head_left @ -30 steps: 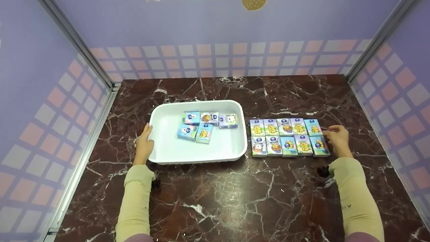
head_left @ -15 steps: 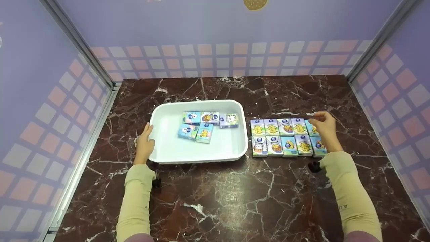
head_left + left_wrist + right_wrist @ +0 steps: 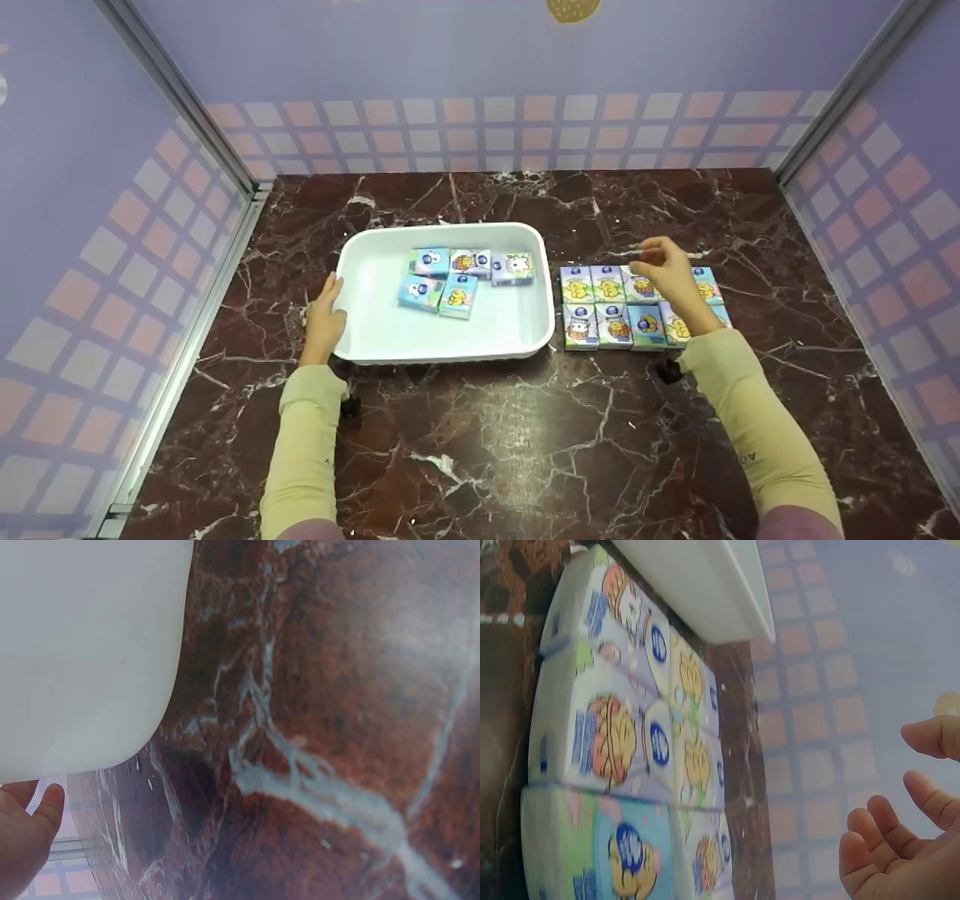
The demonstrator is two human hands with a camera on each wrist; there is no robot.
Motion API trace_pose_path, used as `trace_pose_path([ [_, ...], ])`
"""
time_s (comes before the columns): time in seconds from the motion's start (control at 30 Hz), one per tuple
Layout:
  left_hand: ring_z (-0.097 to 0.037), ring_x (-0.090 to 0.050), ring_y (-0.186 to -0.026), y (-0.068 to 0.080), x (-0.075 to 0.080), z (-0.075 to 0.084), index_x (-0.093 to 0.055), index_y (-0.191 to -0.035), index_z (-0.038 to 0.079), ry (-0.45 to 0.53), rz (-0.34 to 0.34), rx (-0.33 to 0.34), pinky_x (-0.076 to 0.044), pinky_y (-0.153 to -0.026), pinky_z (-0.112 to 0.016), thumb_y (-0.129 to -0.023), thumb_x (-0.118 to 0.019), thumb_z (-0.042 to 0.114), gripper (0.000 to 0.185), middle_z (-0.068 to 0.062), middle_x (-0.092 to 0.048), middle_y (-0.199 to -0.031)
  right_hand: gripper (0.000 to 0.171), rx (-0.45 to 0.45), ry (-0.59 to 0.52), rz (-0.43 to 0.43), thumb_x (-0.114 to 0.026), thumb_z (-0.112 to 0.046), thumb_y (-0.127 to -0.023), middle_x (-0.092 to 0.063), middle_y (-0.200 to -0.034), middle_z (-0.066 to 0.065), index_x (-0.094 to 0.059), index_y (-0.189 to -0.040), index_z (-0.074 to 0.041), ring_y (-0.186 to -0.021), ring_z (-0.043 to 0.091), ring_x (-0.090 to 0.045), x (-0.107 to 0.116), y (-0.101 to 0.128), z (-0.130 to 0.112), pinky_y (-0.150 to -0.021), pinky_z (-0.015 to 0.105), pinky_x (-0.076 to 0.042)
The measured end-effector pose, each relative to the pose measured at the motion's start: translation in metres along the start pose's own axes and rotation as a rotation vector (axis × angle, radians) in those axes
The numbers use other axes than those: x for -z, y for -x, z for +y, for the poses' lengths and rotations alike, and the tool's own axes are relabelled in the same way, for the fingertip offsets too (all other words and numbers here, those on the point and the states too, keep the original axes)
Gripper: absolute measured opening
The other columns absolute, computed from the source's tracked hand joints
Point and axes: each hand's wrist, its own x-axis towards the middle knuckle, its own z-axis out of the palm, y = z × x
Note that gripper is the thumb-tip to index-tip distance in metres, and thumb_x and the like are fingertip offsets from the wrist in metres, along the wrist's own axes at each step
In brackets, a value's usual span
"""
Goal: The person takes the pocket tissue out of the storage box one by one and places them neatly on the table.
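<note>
right hand (image 3: 664,270) hovers empty, fingers loosely curled, over tissue packs (image 3: 600,306); left hand (image 3: 324,319) rests flat against white tray (image 3: 352,259).
a careless dip could scatter the neat rows.

Tray (image 3: 360,300) sits on the table (image 3: 525,450), left of centre. Five small packs (image 3: 465,274) lie inside the tray, toward its far side: three in a row at the back, two just in front of the row's left end. Right of the tray, just beside its right wall, a block of packs (image 3: 607,304) lies flat on the table in two rows, edges touching. Left hand (image 3: 322,319) rests against the tray's left wall. Right hand (image 3: 667,274) is above the right part of the block, covering several packs. Walls stand behind and on both sides of the table.
</note>
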Motion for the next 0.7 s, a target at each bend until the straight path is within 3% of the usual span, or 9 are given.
trace_pose_path([
  [0.2,-0.022,-0.007,-0.137,-0.001,0.000,0.000,-0.023,-0.138,0.000,-0.005,-0.001,0.019,-0.013,-0.111,-0.037,-0.077,-0.029,-0.014,0.063,-0.008,-0.010,-0.149,0.037,0.028,0.074,-0.124,-0.060,-0.007,-0.077,-0.051,-0.108,0.022,-0.047,-0.111,0.002,-0.090,0.023,-0.049,-0.025,-0.002,-0.012,-0.069,0.028,-0.044],
  [0.33,-0.022,-0.008,-0.137,-0.001,0.001,0.002,-0.023,-0.138,0.000,-0.016,0.002,0.021,-0.013,-0.111,-0.037,-0.076,-0.029,-0.015,0.064,-0.008,-0.011,-0.149,0.040,0.083,0.109,-0.187,-0.061,-0.005,-0.075,-0.052,-0.111,0.025,-0.048,-0.112,0.002,-0.096,0.033,-0.050,-0.043,-0.004,-0.018,-0.080,0.037,-0.043],
  [0.47,-0.023,-0.010,-0.136,0.000,0.001,0.003,-0.025,-0.137,-0.001,-0.036,0.015,0.009,-0.014,-0.111,-0.038,-0.076,-0.030,-0.015,0.063,-0.010,-0.013,-0.148,0.043,0.177,0.162,-0.242,-0.063,-0.005,-0.072,-0.052,-0.113,0.027,-0.049,-0.112,0.004,-0.102,0.040,-0.050,-0.062,-0.009,-0.020,-0.089,0.047,-0.041],
  [0.7,-0.021,-0.010,-0.136,0.001,0.001,0.003,-0.026,-0.138,0.000,-0.035,0.013,0.023,-0.014,-0.111,-0.037,-0.076,-0.030,-0.014,0.063,-0.008,-0.013,-0.149,0.049,0.344,0.270,-0.322,-0.062,-0.004,-0.070,-0.048,-0.113,0.028,-0.047,-0.115,0.006,-0.103,0.040,-0.050,-0.095,-0.014,-0.024,-0.091,0.046,-0.041],
])
